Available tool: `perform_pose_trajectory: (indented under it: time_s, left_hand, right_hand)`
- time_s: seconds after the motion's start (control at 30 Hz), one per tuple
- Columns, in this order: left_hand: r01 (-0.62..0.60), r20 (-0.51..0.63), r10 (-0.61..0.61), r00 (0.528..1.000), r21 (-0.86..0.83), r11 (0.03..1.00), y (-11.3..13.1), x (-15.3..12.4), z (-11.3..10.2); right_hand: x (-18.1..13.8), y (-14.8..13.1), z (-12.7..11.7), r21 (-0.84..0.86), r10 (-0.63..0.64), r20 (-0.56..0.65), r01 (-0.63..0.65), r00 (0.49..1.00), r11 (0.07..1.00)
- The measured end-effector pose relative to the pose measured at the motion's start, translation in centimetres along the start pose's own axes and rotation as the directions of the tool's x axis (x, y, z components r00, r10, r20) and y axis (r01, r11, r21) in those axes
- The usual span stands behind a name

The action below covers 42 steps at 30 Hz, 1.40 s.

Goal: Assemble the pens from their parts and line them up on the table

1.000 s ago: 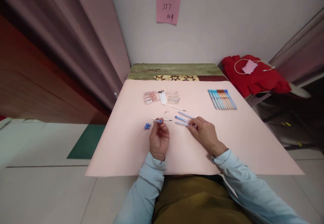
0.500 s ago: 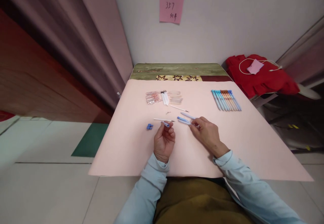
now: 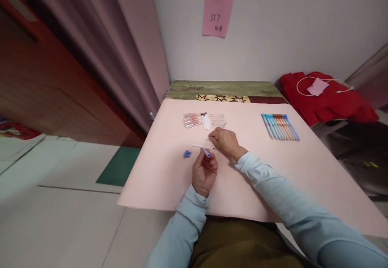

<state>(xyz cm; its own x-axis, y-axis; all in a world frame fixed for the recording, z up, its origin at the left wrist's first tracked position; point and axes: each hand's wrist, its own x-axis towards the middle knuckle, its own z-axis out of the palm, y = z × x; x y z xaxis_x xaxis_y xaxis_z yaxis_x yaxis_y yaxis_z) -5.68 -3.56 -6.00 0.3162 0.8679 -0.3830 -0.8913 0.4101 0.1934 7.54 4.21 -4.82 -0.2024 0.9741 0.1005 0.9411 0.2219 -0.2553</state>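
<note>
My left hand (image 3: pixel 205 171) pinches a blue pen barrel (image 3: pixel 206 152) with its open end facing up and right. My right hand (image 3: pixel 226 142) is lowered to the table just beyond it, fingertips pressed together; what they hold, if anything, is too small to make out. Between the hands lies a white pen refill (image 3: pixel 202 146) with a dark tip. Left of them sit several small blue pen parts (image 3: pixel 187 154). The right hand and wrist cover the spot where other blue barrel pieces lay.
Behind the hands lie clear pen tubes (image 3: pixel 192 120), several white refills (image 3: pixel 205 121) and pale clear grips (image 3: pixel 218 119). A row of finished-looking pens (image 3: pixel 280 127) is at the right. Pink paper (image 3: pixel 257 195) covers the table. Red cloth (image 3: pixel 327 102) with a cable lies beyond the right edge.
My right hand has left the blue barrel pieces and moved left and away from me, to where small metal bits lay. My left hand keeps the barrel. The view has shifted slightly.
</note>
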Motion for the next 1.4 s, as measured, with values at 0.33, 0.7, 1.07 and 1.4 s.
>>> perform_pose_trajectory:
  time_s: [0.33,0.7,1.07,1.4]
  left_hand:
    - [-0.013,0.007,0.013,1.0,0.02,1.0,-0.3,0.3,-0.1]
    - [-0.023,0.029,0.022,0.999,0.025,0.999,-0.3,0.3,-0.1]
    - [-0.032,0.054,0.029,0.998,0.056,0.998,-0.3,0.5,-0.2]
    - [-0.043,0.012,0.042,0.999,0.066,0.997,-0.2,0.1,-0.3]
  right_hand:
    - [-0.6,-0.7,-0.2,-0.181,-0.039,0.099,0.056,0.994,0.982]
    - [-2.2,1.0,-0.5,-0.166,-0.091,0.059,0.099,0.994,0.981]
    - [-2.8,1.1,-0.1,-0.112,-0.011,0.014,0.013,1.0,0.994]
    - [-2.2,0.8,-0.4,-0.091,-0.042,0.043,0.046,0.998,0.995]
